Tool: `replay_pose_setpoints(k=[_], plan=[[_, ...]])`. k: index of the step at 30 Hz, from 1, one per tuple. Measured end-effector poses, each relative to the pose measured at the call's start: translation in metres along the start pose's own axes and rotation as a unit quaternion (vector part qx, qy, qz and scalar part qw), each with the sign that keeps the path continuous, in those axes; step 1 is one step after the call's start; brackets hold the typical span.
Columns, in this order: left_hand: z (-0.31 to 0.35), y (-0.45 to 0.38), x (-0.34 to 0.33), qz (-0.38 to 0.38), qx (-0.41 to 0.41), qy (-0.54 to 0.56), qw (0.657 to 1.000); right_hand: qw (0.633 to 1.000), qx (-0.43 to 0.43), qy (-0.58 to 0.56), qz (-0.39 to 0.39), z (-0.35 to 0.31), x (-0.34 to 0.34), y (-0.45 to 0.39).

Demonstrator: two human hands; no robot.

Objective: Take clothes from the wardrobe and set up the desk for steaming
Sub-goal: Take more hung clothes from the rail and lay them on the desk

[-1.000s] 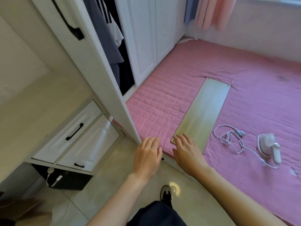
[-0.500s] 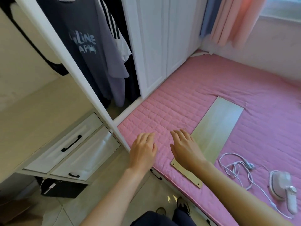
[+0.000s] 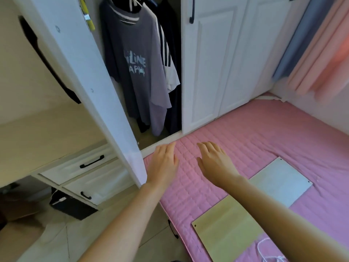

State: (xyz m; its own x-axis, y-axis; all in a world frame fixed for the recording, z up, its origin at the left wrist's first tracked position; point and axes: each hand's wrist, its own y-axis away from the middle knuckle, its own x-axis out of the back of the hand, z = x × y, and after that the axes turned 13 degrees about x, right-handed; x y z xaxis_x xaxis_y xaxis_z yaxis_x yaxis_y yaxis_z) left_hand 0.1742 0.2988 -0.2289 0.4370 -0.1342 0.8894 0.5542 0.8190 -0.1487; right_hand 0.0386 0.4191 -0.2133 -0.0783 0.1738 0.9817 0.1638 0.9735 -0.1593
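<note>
Open door (image 3: 90, 87) juts left of tees (image 3: 136, 69); 1 board (image 3: 251, 208), 2 drawers (image 3: 83, 167). L hand (image 3: 164, 163), R hand (image 3: 215, 163): fingers straight, empty.

Bright daylight, soft motion blur, wide-angle warping.

Landmark: pink quilted mattress (image 3: 245, 140). Left hand (image 3: 164, 163) and right hand (image 3: 215, 163) both over its near-left corner, side by side, apart, fingers extended twd the white panelled wardrobe (image 3: 207, 63), which stands along mattress far-left edge. Open white wardrobe door (image 3: 85, 76) left of mattress corner. Grey printed T-shirt (image 3: 136, 69) hangs inside wardrobe w/ other garments behind it, beyond the hands. Pale rectangular wooden board (image 3: 245, 214) lies flat on mattress, right of hands, under right forearm. White coiled cable (image 3: 268, 252) on mattress at board's near end. White two-drawer unit (image 3: 85, 173) left of mattress, beyond the door.
</note>
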Motion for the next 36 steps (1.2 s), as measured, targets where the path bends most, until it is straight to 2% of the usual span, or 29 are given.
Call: replay_pose_setpoints(k=[9,21,27,36], plan=[[0.028,-0.082,0.043,0.102,0.054,-0.034,0.993,0.997,0.068,-0.007,0.032,0.046,0.056,-0.079],[0.069,-0.214,0.084,0.170,0.142,0.053,0.974,0.995,0.058,-0.034,0.080,0.088,0.116,-0.204],[0.086,-0.291,0.106,0.200,0.133,0.082,0.967,0.993,0.057,-0.033,0.102,0.109,0.133,-0.273],[0.081,-0.415,0.131,0.187,0.081,-0.040,0.978,0.978,0.105,-0.088,0.156,0.138,0.155,-0.383]])
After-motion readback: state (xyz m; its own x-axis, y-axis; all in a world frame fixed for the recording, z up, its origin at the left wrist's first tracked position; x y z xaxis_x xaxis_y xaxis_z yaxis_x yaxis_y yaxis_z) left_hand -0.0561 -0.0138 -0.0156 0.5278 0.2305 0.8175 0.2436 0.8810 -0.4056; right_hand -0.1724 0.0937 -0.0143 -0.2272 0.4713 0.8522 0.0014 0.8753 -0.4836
